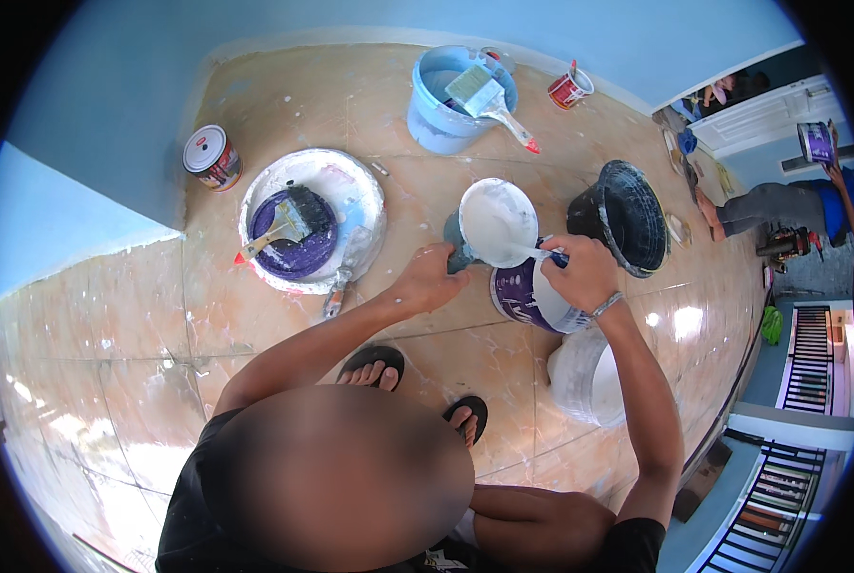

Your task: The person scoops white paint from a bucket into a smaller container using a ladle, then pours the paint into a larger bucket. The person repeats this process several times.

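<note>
My left hand (pixel 429 278) grips the teal side of a small paint pot (pixel 492 212), with its white-coated inside turned up toward me. My right hand (pixel 582 271) is closed around the dark blue handle of a tool (pixel 545 254) coated in white. The tool's head reaches the pot's near right rim; I cannot tell whether it is a brush or a scraper. Just below the pot stands a purple-and-white paint bucket (pixel 523 294), partly hidden by my right hand.
A white lid (pixel 362 177) holds a purple lid (pixel 305 258) and brush (pixel 288 225). Behind are a light blue bucket (pixel 443 126) with a wide brush (pixel 480 94) across it, and paint cans (pixel 212 158). A black bucket (pixel 628 220) stands right; another person (pixel 795 205) is farther off.
</note>
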A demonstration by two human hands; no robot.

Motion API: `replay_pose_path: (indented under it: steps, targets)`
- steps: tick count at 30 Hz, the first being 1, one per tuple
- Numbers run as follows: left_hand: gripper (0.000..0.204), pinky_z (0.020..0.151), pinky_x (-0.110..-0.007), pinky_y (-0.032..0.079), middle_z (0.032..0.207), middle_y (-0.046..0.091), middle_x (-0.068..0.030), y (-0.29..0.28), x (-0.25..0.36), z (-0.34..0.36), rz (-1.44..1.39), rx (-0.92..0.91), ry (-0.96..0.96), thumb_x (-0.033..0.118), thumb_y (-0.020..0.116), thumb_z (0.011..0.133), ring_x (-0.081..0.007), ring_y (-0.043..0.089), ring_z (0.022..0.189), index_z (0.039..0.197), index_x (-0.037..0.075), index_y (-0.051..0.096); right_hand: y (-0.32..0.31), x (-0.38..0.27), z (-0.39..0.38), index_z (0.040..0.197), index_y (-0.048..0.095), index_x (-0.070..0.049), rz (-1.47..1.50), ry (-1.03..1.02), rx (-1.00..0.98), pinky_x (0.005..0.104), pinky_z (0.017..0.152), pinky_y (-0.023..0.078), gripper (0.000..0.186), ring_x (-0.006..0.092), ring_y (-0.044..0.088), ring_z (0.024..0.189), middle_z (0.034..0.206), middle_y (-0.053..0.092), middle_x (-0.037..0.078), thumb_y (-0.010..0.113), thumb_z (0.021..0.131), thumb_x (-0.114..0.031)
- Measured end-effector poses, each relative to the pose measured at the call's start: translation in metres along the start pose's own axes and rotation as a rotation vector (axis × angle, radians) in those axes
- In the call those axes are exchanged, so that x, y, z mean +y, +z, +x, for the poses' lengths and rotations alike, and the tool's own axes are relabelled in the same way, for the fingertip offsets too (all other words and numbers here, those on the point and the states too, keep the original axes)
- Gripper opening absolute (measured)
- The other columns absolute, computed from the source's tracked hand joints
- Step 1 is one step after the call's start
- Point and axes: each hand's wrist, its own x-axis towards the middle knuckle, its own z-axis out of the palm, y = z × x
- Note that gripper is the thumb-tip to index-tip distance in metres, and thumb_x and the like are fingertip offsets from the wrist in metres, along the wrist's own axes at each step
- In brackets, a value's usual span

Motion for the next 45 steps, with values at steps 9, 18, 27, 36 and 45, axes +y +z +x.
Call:
replay_pose_path:
  steps: [9,18,27,36,45]
  targets:
    - [0.031,0.045,-0.041,0.054,0.07,0.067,-0.0178,-0.004,-0.04,0.004,-0.059,0.03,-0.105,0.021,0.065,0.088,-0.0274,0.068,0.054,0.098,-0.008,0.064,0.054,-0.015,0.013,0.099,0.077,-0.017,0.065,-0.026,-0.043,0.0445,0.075,0.057,0.02,0.0341,0.072,0.08,0.086,0.076,0.012,0.072,0.082,-0.024]
    - [0.027,0.043,-0.04,0.053,0.067,0.066,-0.0164,-0.017,-0.075,0.006,-0.06,0.113,-0.129,0.021,0.064,0.087,-0.0255,0.066,0.049,0.092,-0.005,0.061,0.028,-0.027,0.012,0.099,0.075,-0.017,-0.05,-0.12,0.057,0.0419,0.06,0.055,0.019,0.0308,0.07,0.066,0.069,0.07,0.011,0.071,0.081,-0.017]
    - [0.033,0.058,-0.043,0.051,0.071,0.064,-0.0177,-0.003,-0.098,0.008,0.084,0.23,0.009,0.029,0.069,0.09,-0.0286,0.066,0.06,0.093,-0.003,0.06,0.108,-0.034,0.01,0.099,0.074,-0.015,-0.075,0.02,0.032,0.0457,0.063,0.056,0.019,0.0325,0.072,0.072,0.079,0.074,0.012,0.071,0.081,-0.02]
    - [0.035,0.061,-0.045,0.05,0.073,0.065,-0.0193,-0.005,-0.098,0.001,0.103,0.229,-0.005,0.03,0.069,0.091,-0.0313,0.066,0.064,0.094,-0.003,0.061,0.141,-0.031,-0.007,0.106,0.076,-0.002,0.497,0.336,0.034,0.0281,0.073,0.055,0.026,0.0151,0.071,0.076,0.087,0.077,0.01,0.073,0.083,-0.012]
    - [0.034,0.079,-0.052,0.052,0.084,0.07,-0.0269,-0.013,-0.089,0.014,0.019,0.168,-0.099,0.028,0.067,0.087,-0.0454,0.069,0.084,0.098,-0.005,0.063,0.075,-0.031,-0.022,0.109,0.075,-0.004,0.513,0.217,0.184,0.0266,0.063,0.051,0.022,0.0113,0.069,0.069,0.08,0.074,0.009,0.073,0.086,-0.005]
